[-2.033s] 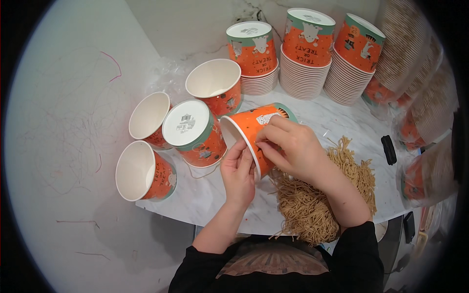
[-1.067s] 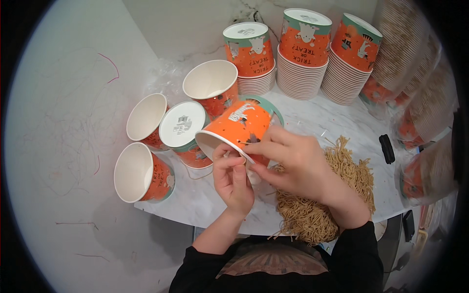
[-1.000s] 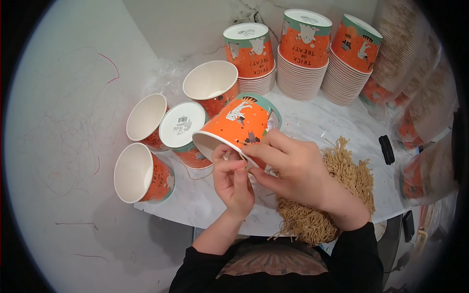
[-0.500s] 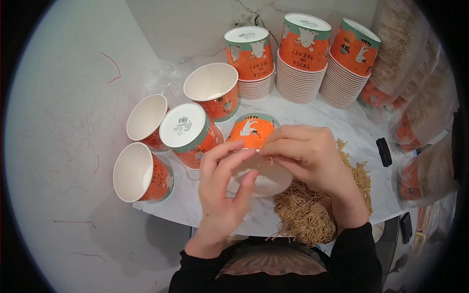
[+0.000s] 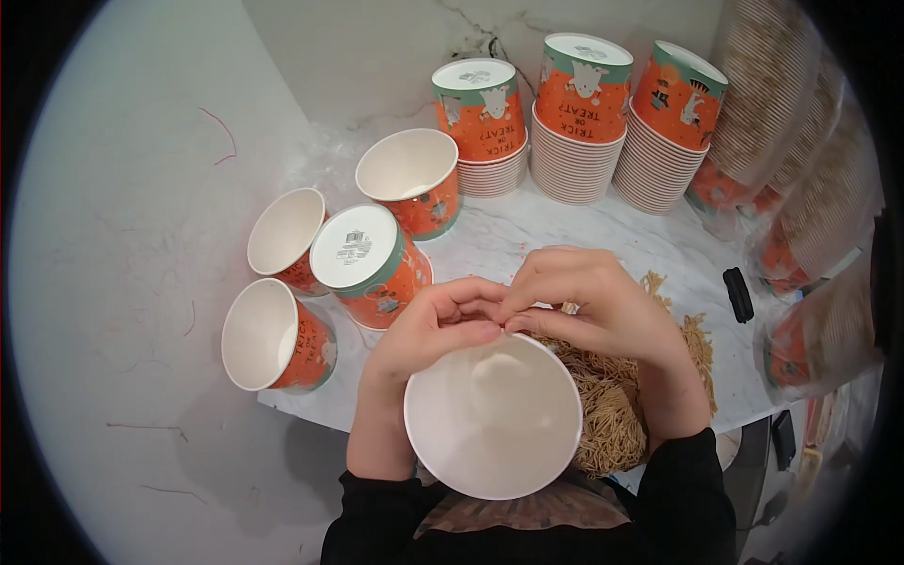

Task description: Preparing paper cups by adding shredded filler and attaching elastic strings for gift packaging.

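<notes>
White-lined round paper bucket (image 5: 492,424): near centre, mouth up. Left grip (image 5: 431,325) pinches its far rim; right grip (image 5: 595,303) pinched together there, anything between hidden. A slipping thumb could drop the bucket.

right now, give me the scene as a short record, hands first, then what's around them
left hand: fingertips at the white-lined cup's rim
right hand: fingertips beside the left's
white-lined cup: open mouth toward camera
left side: three open cups, one upside-down cup
far side: three inverted cup stacks
right side: tan cord bundle
</notes>
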Motion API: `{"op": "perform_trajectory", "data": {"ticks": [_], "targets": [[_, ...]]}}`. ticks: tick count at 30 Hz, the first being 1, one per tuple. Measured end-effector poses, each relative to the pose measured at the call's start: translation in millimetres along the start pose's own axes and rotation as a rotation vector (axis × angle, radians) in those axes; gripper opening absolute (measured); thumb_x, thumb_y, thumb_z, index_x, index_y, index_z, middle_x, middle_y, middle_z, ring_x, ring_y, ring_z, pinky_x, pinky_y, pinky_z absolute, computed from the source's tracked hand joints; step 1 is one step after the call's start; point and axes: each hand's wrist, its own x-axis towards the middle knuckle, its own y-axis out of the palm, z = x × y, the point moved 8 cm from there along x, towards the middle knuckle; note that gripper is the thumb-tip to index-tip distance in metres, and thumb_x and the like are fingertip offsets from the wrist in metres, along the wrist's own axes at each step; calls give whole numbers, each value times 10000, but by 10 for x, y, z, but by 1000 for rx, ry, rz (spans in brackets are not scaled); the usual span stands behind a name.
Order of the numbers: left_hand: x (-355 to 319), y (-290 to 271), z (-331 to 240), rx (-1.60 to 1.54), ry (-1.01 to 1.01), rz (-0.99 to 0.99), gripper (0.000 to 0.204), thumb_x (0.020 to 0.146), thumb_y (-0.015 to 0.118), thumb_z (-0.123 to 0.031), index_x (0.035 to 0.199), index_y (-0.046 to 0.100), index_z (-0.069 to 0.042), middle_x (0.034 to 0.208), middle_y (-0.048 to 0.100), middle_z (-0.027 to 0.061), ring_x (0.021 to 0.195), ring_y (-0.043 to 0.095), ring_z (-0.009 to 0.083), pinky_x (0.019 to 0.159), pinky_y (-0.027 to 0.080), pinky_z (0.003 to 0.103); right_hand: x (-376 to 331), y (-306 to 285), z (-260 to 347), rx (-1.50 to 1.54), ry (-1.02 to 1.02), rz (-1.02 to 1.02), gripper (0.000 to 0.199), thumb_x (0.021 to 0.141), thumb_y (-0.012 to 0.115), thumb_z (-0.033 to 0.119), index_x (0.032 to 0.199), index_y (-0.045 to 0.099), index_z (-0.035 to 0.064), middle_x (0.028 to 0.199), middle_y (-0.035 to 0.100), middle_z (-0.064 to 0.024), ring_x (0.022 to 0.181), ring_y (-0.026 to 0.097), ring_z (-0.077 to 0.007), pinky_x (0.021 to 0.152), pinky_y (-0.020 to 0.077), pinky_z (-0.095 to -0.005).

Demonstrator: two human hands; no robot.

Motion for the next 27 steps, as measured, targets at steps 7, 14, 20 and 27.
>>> {"op": "perform_trajectory", "data": {"ticks": [7, 14, 20, 27], "targets": [[74, -200, 320, -144, -86, 61, 162, 965, 622, -79, 1113, 624, -12, 1124, 692, 68, 1028, 650, 99, 913, 496, 253, 40, 2, -156, -100, -15, -50, 133, 812, 772, 66, 945, 763, 64, 872, 670, -54, 841, 635, -188, 737, 505, -308], [0, -185, 290, -95, -84, 69, 195, 955, 628, -119, 1110, 609, -3, 1097, 694, 101, 1028, 658, 142, 928, 490, 280, 85, 107, -287, -8, 43, 9, 158, 792, 784, 66, 948, 779, 91, 858, 673, -33, 817, 617, -189, 755, 490, -315], [-111, -237, 282, -72, -117, 43, 63, 941, 624, -25, 999, 599, -21, 1058, 707, 95, 1006, 666, 125, 893, 512, 272, 107, 174, -219, -46, -64, 39, 151, 778, 795, 82, 928, 790, 102, 843, 690, -13, 786, 610, -184, 723, 466, -324], [-85, -323, 196, -160, 1, 39, 96, 886, 672, 14, 939, 601, -23, 957, 703, 74, 893, 670, 100, 802, 518, 237, 149, 177, -233, -27, -56, 13, 152, 769, 791, 66, 919, 798, 95, 793, 722, -12, 782, 615, -178, 724, 456, -319]]}}
